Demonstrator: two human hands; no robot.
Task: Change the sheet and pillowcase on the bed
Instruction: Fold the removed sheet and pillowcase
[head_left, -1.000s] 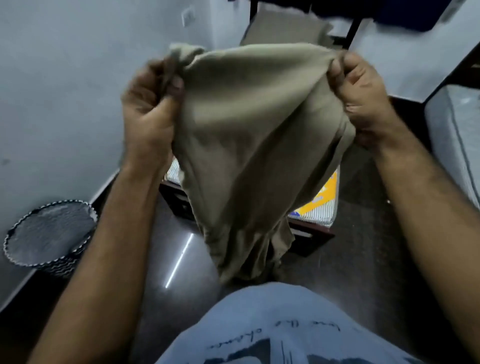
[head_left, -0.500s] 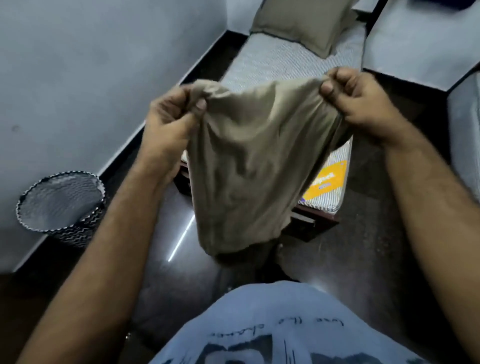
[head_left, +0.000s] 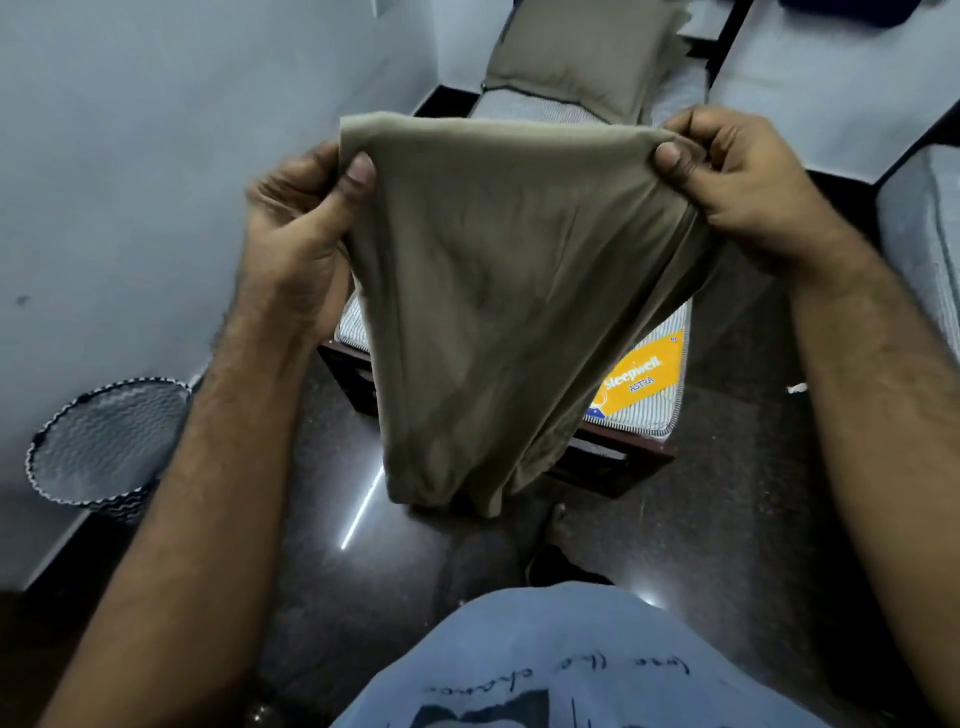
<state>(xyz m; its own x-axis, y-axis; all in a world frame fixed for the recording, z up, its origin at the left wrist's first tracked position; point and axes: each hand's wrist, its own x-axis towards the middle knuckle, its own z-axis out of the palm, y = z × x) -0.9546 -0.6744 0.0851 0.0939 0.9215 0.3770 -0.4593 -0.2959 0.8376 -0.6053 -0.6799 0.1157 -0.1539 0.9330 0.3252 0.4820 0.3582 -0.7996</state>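
Observation:
An olive-khaki cloth (head_left: 498, 291) hangs in front of me, stretched flat between both hands at its top edge. My left hand (head_left: 296, 234) pinches the upper left corner with thumb on the near side. My right hand (head_left: 737, 182) grips the upper right corner. Beyond the cloth lies the bed (head_left: 639, 405), a bare striped mattress with a yellow label on a dark wooden frame. A pillow (head_left: 587, 57) in a matching khaki case rests at the bed's far end. The cloth hides most of the mattress.
A woven basket (head_left: 104, 441) stands by the grey wall at the left. A second mattress edge (head_left: 924, 249) shows at the right. A pale surface (head_left: 831, 88) sits at the back right. The floor is dark and glossy; my foot (head_left: 556, 535) shows below the cloth.
The cloth went from bunched to pulled wider and flatter between my hands. The view tilted down, so more of the bed and pillow came into sight.

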